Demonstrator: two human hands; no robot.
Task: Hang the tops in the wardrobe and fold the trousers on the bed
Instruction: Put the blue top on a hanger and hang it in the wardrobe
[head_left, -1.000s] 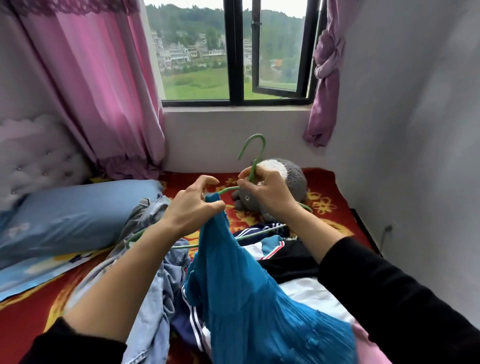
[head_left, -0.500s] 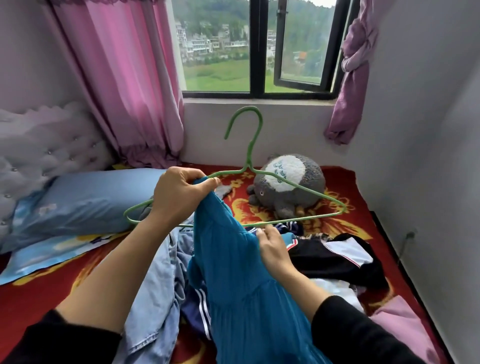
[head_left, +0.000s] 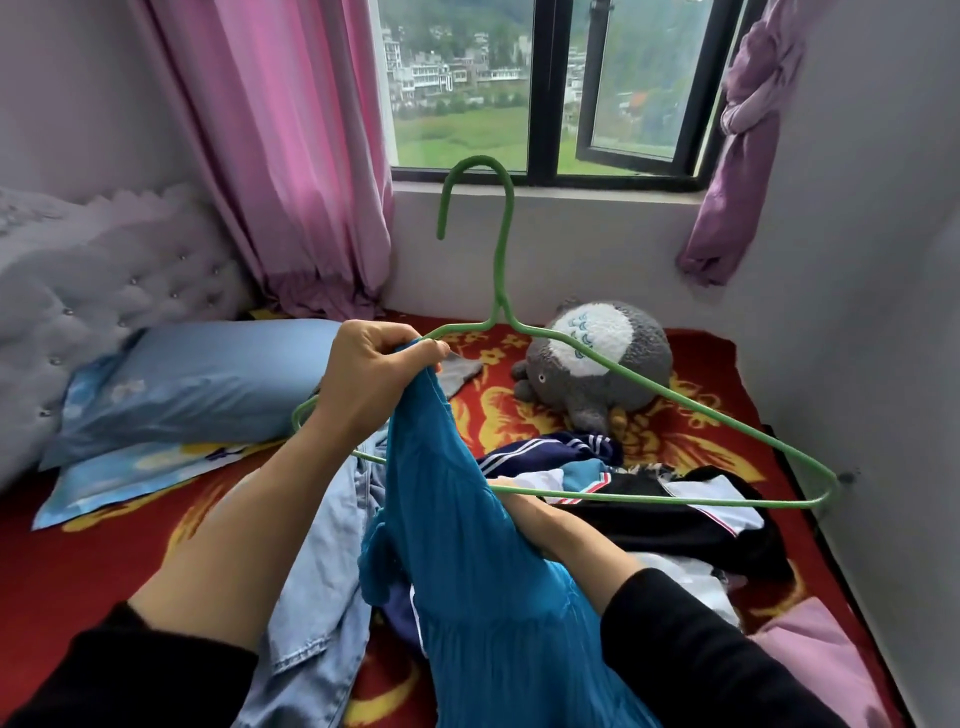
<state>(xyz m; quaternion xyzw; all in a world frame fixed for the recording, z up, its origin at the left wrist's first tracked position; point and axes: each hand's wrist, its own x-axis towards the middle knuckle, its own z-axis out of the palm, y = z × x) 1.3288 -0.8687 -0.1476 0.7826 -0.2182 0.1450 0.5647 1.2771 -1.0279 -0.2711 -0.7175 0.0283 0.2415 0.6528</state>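
Top (head_left: 457, 525): upper end is clenched with hanger (head_left: 502, 260) arm in left hand (head_left: 374, 379); below that grip, cloth is gripped by right hand (head_left: 530, 519), fingers partly hidden; hanger hook stands above the fist.

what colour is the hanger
The hanger is green; it shows best in the head view, against the wall.

Clothes pile (head_left: 675, 525) crowds bed (head_left: 78, 566); wall (head_left: 883, 364) right.

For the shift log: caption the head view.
Left hand pinches teal top against green hanger; right hand tucked behind fabric below.
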